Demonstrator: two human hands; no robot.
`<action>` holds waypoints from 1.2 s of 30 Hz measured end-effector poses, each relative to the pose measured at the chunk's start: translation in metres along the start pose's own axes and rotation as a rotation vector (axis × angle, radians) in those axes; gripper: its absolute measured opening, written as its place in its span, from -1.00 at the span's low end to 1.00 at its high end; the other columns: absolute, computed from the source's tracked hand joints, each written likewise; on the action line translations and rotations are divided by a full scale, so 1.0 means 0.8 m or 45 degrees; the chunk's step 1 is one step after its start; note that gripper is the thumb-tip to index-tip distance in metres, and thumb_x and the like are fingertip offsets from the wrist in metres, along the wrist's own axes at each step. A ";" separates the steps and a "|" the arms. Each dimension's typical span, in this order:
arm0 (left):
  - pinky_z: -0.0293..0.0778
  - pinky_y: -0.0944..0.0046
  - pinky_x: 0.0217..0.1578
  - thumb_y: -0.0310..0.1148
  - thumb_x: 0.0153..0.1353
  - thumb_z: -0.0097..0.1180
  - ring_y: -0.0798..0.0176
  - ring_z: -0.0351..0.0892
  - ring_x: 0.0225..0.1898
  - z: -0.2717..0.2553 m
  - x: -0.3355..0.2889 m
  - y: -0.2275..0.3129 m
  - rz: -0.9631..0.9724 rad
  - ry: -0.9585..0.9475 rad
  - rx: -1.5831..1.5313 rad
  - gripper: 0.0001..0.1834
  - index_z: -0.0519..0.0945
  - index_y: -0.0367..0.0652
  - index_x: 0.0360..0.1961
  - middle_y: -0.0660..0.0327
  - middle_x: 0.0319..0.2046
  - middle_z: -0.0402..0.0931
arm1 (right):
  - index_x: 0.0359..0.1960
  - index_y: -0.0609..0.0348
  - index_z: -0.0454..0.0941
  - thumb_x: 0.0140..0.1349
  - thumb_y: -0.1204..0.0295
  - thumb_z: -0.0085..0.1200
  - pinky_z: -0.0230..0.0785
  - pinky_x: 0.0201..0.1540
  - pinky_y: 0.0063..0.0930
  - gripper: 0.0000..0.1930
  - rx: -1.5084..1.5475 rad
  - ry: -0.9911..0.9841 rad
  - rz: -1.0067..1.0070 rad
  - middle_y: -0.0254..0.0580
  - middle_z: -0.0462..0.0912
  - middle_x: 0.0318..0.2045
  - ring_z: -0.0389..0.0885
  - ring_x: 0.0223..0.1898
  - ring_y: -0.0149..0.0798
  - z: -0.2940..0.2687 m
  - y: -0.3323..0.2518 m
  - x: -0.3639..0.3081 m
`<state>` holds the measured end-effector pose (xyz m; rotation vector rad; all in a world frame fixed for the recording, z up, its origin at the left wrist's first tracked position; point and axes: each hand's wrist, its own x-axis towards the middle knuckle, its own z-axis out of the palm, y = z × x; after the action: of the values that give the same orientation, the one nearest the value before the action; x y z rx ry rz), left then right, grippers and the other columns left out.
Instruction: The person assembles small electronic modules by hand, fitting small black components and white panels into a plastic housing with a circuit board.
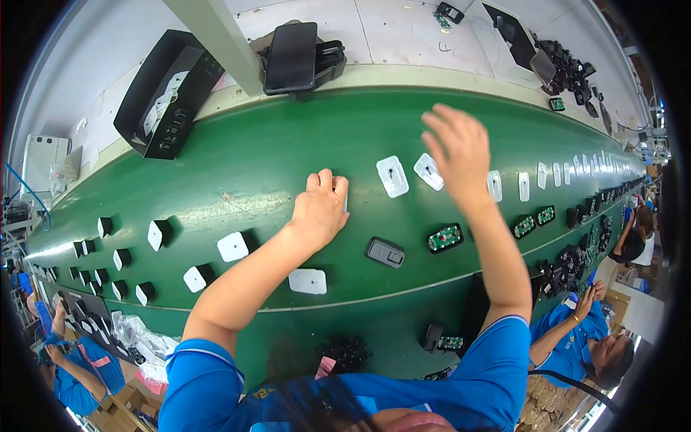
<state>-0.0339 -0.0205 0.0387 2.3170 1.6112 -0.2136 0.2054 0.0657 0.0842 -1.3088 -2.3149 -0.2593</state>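
Note:
My left hand (322,210) is curled, knuckles up, over a white plastic cover on the green conveyor belt (302,137). Only a pale edge of that cover shows beside the fingers. My right hand (458,147), slightly blurred, hovers with fingers apart above the belt. It is nearest to a tilted white plastic tray-like cover (428,171) with a small dark mark. Another such cover (392,177) lies between the hands. Nearer to me are a black plastic housing (385,252), a housing with a green circuit board (445,237) and a white-faced piece (307,281).
Several black-and-white blocks (159,234) stand on the belt's left side. White covers (524,186) run off to the right. Along the far ledge are a black box (162,93) and a phone-like dark screen (291,57). Another person (576,338) sits at right.

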 end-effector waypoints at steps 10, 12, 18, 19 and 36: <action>0.46 0.16 -0.19 -0.47 0.02 0.09 0.07 0.38 -0.07 0.009 -0.021 -0.010 0.143 0.230 0.045 -0.61 0.44 -0.04 -0.06 0.11 -0.14 0.35 | -0.14 0.06 0.60 0.16 0.34 0.16 0.38 -0.06 -0.26 -0.76 0.228 -0.176 0.585 -0.20 0.60 -0.14 0.52 -0.08 -0.09 -0.026 -0.021 -0.087; 0.45 0.16 -0.17 -0.48 0.01 0.09 0.08 0.38 -0.07 0.014 -0.028 -0.017 0.175 0.252 0.037 -0.60 0.44 -0.04 -0.05 0.11 -0.14 0.35 | -0.13 0.06 0.59 0.15 0.34 0.17 0.39 -0.06 -0.27 -0.75 0.206 -0.217 0.578 -0.22 0.60 -0.14 0.52 -0.08 -0.09 -0.021 -0.027 -0.093; 0.40 0.14 -0.06 -0.52 -0.03 0.12 0.07 0.34 0.00 0.015 -0.040 -0.028 0.216 0.261 -0.008 -0.51 0.41 -0.08 0.02 0.10 -0.07 0.33 | -0.15 0.09 0.57 0.09 0.33 0.23 0.39 -0.11 -0.23 -0.71 0.063 -0.230 0.529 -0.18 0.59 -0.18 0.51 -0.13 -0.06 0.001 -0.049 -0.096; 0.39 0.12 -0.01 -0.56 -0.05 0.15 0.04 0.33 0.03 0.016 -0.040 -0.028 0.208 0.230 -0.046 -0.44 0.39 -0.11 0.06 0.08 -0.01 0.32 | -0.16 0.10 0.56 0.09 0.33 0.24 0.38 -0.12 -0.21 -0.71 0.137 -0.232 0.476 -0.18 0.58 -0.20 0.51 -0.14 -0.06 0.005 -0.058 -0.095; 0.39 0.13 0.04 -0.57 -0.04 0.20 0.05 0.35 0.03 0.032 -0.042 -0.056 0.225 0.388 -0.426 -0.48 0.47 -0.16 0.04 0.16 -0.04 0.39 | -0.04 0.22 0.44 0.06 0.57 0.18 0.39 -0.03 -0.21 -0.62 0.642 -0.487 0.531 -0.05 0.52 -0.12 0.49 -0.06 0.04 -0.028 -0.164 -0.122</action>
<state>-0.0864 -0.0444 0.0167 2.2841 1.4235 0.4352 0.1439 -0.0863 0.0646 -1.6101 -2.1092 0.7174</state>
